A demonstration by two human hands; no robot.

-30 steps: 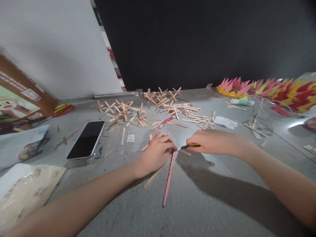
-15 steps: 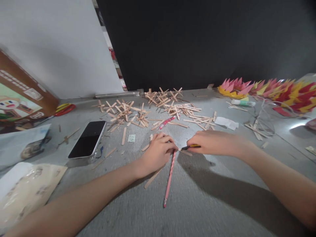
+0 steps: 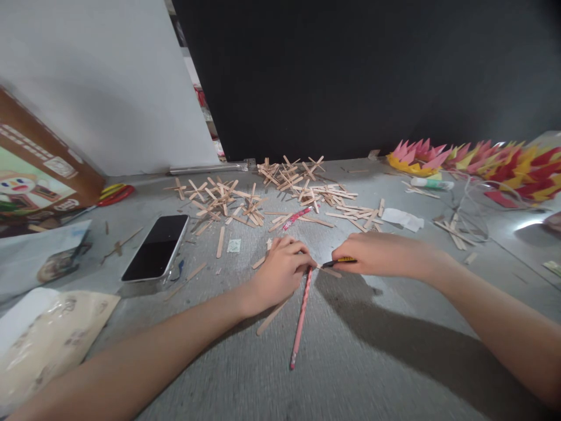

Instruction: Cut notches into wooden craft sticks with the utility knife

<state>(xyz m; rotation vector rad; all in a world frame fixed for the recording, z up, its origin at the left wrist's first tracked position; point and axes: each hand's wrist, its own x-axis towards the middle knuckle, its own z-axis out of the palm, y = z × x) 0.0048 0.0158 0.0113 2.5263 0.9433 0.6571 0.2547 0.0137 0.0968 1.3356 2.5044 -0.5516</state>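
My right hand (image 3: 350,252) is closed around a yellow and black utility knife (image 3: 345,259), its tip pointing left onto a wooden craft stick (image 3: 331,272). My left hand (image 3: 287,263) presses the other end of that stick to the table, fingers bent together over it. Just below the left fingertips lies a pink pencil (image 3: 300,321), slanting toward me. Another craft stick (image 3: 272,318) lies partly under my left hand. Where exactly the blade meets the wood is too small to make out.
Behind my hands lie heaps of craft sticks (image 3: 223,196), many joined into crosses. A phone (image 3: 155,248) rests at left, near scissors (image 3: 114,194) and a brown box (image 3: 48,158). Folded paper flowers (image 3: 418,158), a glue stick (image 3: 432,183) and a paper scrap (image 3: 402,219) are at right.
Almost nothing differs. Both hands, the utility knife and the craft stick keep their places; the view has shifted very slightly.
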